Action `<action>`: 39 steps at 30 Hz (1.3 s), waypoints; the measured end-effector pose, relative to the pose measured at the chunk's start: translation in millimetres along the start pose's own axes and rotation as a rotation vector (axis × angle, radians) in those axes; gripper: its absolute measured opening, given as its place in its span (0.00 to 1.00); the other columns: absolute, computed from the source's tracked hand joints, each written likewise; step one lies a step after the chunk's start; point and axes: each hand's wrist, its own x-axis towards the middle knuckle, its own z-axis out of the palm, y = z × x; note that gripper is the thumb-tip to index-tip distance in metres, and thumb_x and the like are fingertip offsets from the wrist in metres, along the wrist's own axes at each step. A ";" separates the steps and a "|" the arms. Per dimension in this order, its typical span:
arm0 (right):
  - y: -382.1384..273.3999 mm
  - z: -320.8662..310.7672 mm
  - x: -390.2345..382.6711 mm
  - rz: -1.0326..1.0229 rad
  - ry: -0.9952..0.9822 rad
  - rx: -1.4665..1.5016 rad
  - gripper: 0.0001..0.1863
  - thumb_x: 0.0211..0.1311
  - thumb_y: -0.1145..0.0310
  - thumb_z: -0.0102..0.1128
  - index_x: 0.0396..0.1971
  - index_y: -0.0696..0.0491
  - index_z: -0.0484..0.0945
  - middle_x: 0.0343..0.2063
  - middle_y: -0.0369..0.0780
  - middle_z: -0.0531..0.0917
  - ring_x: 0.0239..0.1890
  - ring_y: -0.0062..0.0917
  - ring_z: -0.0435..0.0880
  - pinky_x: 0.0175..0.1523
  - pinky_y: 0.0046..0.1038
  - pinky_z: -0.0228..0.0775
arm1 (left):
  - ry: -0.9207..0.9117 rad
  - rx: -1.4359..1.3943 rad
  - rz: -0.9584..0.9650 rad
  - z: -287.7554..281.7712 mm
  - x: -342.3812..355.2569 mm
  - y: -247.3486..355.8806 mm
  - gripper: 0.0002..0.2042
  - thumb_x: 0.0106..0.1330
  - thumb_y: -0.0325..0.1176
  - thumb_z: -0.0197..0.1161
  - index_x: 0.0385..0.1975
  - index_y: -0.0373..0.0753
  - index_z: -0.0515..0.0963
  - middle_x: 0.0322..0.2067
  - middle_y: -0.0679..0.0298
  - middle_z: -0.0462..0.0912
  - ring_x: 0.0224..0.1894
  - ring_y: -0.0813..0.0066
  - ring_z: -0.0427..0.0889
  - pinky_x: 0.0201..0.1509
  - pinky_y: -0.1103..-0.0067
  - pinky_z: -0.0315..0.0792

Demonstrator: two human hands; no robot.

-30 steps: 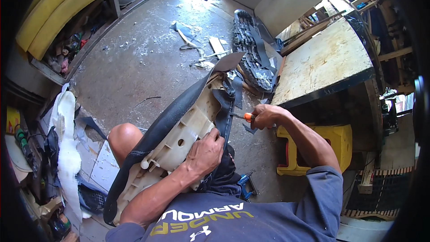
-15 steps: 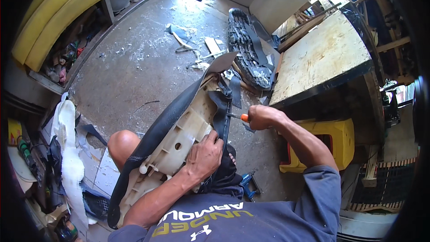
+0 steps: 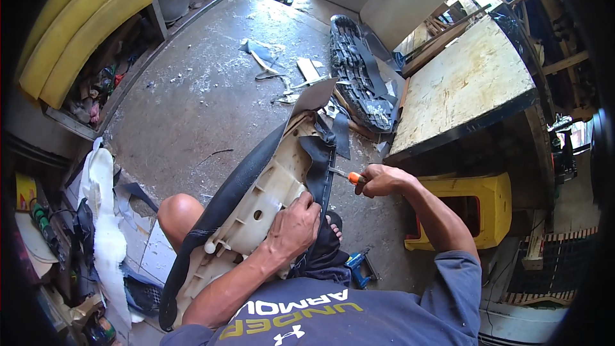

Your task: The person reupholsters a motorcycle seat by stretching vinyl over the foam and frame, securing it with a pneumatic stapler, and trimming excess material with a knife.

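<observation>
A motorcycle seat (image 3: pixel 272 189) lies slantwise across my lap, its cream plastic base turned up. Black cover material (image 3: pixel 240 163) wraps its left side, and a loose flap (image 3: pixel 315 157) hangs at the right edge. My left hand (image 3: pixel 291 227) is closed over that edge, pressing on the base; its fingertips are partly hidden. In my right hand (image 3: pixel 381 181) is a screwdriver-like tool with an orange handle (image 3: pixel 354 178). Its thin metal shaft points left, and the tip meets the black cover along the seat's right edge.
A blue power tool (image 3: pixel 362 268) lies on the floor by my leg. To the right are a yellow plastic frame (image 3: pixel 493 208) and a worn wooden table (image 3: pixel 461 86). Another black seat-like piece (image 3: pixel 360 74) and scraps (image 3: pixel 262 57) lie ahead. White foam (image 3: pixel 106 237) is at left.
My right hand and the orange-handled tool have dropped slightly, and the wrist has turned, with the fingers now more visible. My left hand keeps its place on the seat. The whole view has shifted a little.
</observation>
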 end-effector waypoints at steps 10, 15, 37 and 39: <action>-12.9 -1.2 6.8 -0.036 0.013 -0.202 0.16 0.60 0.64 0.60 0.40 0.60 0.86 0.29 0.51 0.87 0.35 0.40 0.89 0.41 0.40 0.78 | -0.011 0.009 -0.016 -0.7 -2.0 0.6 0.07 0.67 0.28 0.65 0.42 0.33 0.83 0.44 0.52 0.80 0.42 0.51 0.87 0.45 0.62 0.83; -21.7 4.8 5.2 0.013 0.006 -0.266 0.16 0.59 0.72 0.56 0.40 0.67 0.85 0.31 0.59 0.87 0.37 0.46 0.91 0.42 0.44 0.81 | -0.017 0.004 -0.008 0.7 -2.1 1.1 0.07 0.68 0.28 0.65 0.41 0.33 0.83 0.43 0.52 0.80 0.42 0.51 0.86 0.45 0.62 0.83; 187.0 317.6 100.6 0.232 0.712 0.451 0.21 0.52 0.64 0.68 0.46 0.58 0.83 0.48 0.57 0.85 0.53 0.54 0.85 0.61 0.46 0.76 | -0.075 -0.072 0.046 -2.3 57.1 7.4 0.14 0.71 0.44 0.65 0.34 0.41 0.91 0.64 0.50 0.80 0.69 0.47 0.72 0.75 0.58 0.63; 193.2 356.6 75.0 0.348 0.483 0.398 0.28 0.52 0.63 0.72 0.54 0.58 0.80 0.50 0.57 0.85 0.55 0.52 0.85 0.62 0.45 0.76 | 0.177 -0.143 0.141 -49.4 53.2 24.6 0.09 0.68 0.34 0.69 0.44 0.40 0.89 0.60 0.51 0.82 0.65 0.52 0.77 0.71 0.62 0.70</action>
